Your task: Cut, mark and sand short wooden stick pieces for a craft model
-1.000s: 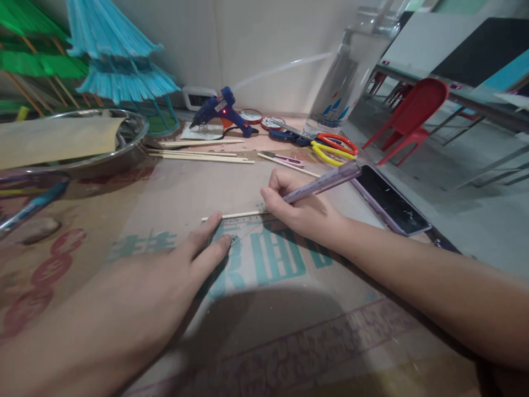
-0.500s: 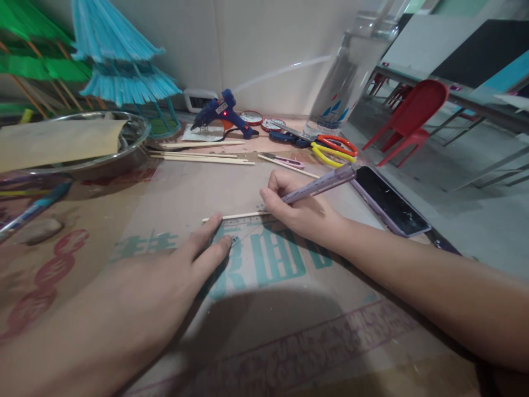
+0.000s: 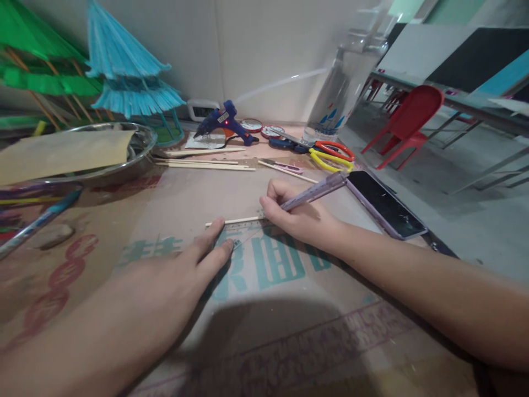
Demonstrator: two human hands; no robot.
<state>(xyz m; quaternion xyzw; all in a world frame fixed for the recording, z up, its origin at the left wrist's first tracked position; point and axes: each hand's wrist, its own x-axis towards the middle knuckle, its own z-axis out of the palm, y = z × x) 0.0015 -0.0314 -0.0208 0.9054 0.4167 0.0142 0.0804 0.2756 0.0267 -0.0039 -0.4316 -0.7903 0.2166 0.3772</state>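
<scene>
My left hand (image 3: 182,270) lies flat on the cardboard sheet (image 3: 173,198), fingertips pressing a clear ruler (image 3: 243,234) beside a thin wooden stick (image 3: 235,221). My right hand (image 3: 297,215) is closed around a purple pen (image 3: 316,190), its tip down at the right end of the stick and the ruler's edge. Both forearms reach in from the bottom of the view.
A phone (image 3: 384,204) lies right of my right hand. Behind are red and yellow scissors (image 3: 330,153), a clear bottle (image 3: 339,94), a blue glue gun (image 3: 221,121), several more sticks (image 3: 206,164), a metal bowl (image 3: 136,146), and blue (image 3: 128,71) and green paper umbrellas (image 3: 37,60).
The view has shifted slightly, so everything sits a little lower and to the right. Both hands stay on the ruler, stick and pen as before.
</scene>
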